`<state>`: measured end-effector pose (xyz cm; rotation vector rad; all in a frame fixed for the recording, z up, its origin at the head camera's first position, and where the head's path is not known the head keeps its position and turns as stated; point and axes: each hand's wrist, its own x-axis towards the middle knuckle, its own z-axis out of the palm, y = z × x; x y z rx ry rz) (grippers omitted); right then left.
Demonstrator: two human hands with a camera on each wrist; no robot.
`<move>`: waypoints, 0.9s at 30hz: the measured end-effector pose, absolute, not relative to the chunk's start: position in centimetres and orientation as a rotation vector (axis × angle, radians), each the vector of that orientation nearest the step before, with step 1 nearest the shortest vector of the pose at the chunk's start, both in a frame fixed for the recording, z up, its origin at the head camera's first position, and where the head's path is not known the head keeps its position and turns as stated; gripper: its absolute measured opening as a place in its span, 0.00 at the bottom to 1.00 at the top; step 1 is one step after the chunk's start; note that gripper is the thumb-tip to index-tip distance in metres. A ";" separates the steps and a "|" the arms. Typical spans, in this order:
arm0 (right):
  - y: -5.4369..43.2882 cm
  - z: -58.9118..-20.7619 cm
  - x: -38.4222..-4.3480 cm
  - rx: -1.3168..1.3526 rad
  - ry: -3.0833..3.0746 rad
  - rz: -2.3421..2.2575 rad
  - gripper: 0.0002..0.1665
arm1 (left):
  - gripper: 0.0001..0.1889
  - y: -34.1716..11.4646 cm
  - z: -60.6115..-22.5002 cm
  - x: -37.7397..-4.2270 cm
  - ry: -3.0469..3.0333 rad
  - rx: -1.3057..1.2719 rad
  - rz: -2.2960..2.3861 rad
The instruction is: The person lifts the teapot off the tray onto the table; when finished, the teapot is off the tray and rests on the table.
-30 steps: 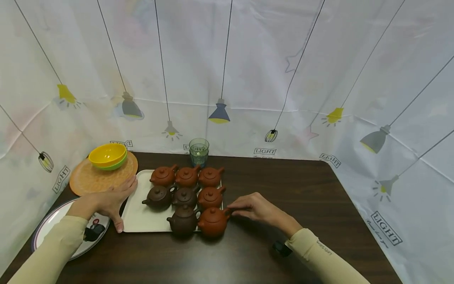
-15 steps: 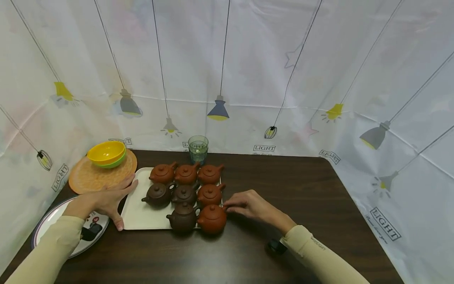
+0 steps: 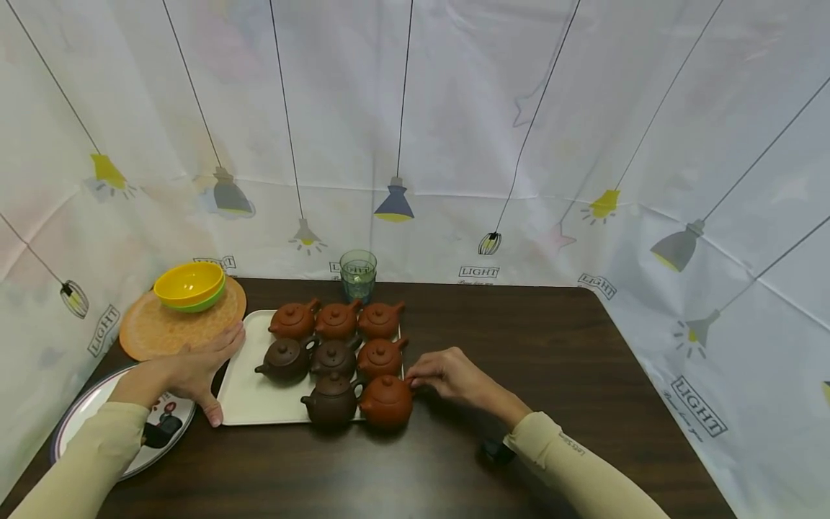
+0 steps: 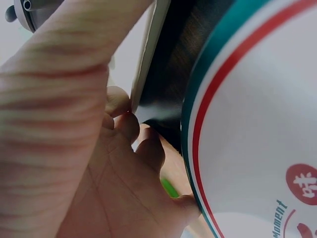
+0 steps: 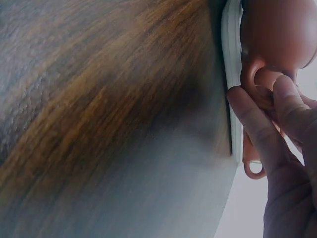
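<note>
On a cream tray (image 3: 253, 400) in the head view stand several small clay teapots in rows, brick-red and dark brown. My right hand (image 3: 463, 380) pinches the handle of the red teapot (image 3: 386, 404) at the front right corner. In the right wrist view, the thumb and a finger (image 5: 250, 111) meet at its loop handle, close over the tray's rim. A dark brown teapot (image 3: 332, 401) stands just left of it. My left hand (image 3: 197, 367) lies spread along the tray's left edge, thumb near the front corner; its fingertips (image 4: 119, 99) touch the rim.
A white plate (image 3: 84, 425) with a coloured rim lies under the left forearm. Behind it, a yellow bowl (image 3: 188, 282) nests in a green bowl on a round orange board (image 3: 149, 331). A green-tinted glass (image 3: 358, 274) stands behind the tray, near the patterned curtain.
The right hand has moved slightly left, keeping its pinch on the red teapot's handle. The left hand stays at the tray's edge. The head view has shifted a little.
</note>
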<state>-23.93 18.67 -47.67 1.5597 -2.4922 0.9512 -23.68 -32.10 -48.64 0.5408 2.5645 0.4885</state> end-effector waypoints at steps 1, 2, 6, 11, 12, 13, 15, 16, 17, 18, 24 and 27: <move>18.8 -47.7 -23.9 1.547 -2.491 0.956 0.10 | 0.90 -32.1 -48.6 -23.6 2.560 0.548 0.490; 18.9 -47.7 -23.9 1.534 -2.488 0.966 0.10 | 0.89 -32.0 -48.5 -23.5 2.554 0.552 0.489; 19.8 -46.9 -24.2 1.461 -2.495 1.022 0.10 | 0.87 -31.4 -47.6 -23.2 2.540 0.541 0.466; 21.7 -45.0 -25.3 1.319 -2.510 0.991 0.12 | 0.86 -31.0 -46.8 -22.8 2.543 0.527 0.447; 22.1 -44.6 -25.6 1.283 -2.516 0.975 0.12 | 0.86 -31.0 -46.7 -22.8 2.543 0.526 0.448; 22.5 -44.2 -25.9 1.246 -2.523 0.956 0.12 | 0.86 -30.9 -46.7 -22.8 2.542 0.526 0.452; 23.2 -43.7 -26.7 1.171 -2.534 0.922 0.11 | 0.87 -30.9 -46.6 -22.9 2.541 0.526 0.456; 23.6 -43.6 -27.1 1.132 -2.538 0.906 0.11 | 0.87 -30.9 -46.5 -22.9 2.540 0.524 0.456; 23.8 -43.6 -27.5 1.095 -2.541 0.890 0.10 | 0.87 -30.9 -46.5 -22.9 2.540 0.522 0.454; 24.0 -43.6 -28.0 1.056 -2.544 0.863 0.09 | 0.87 -30.9 -46.5 -22.9 2.539 0.525 0.457; 24.1 -44.0 -30.8 0.862 -2.550 0.698 0.08 | 0.86 -31.3 -46.7 -22.8 2.538 0.550 0.455; 23.9 -44.3 -32.3 0.788 -2.587 0.689 0.09 | 0.86 -31.3 -46.9 -22.8 2.534 0.560 0.476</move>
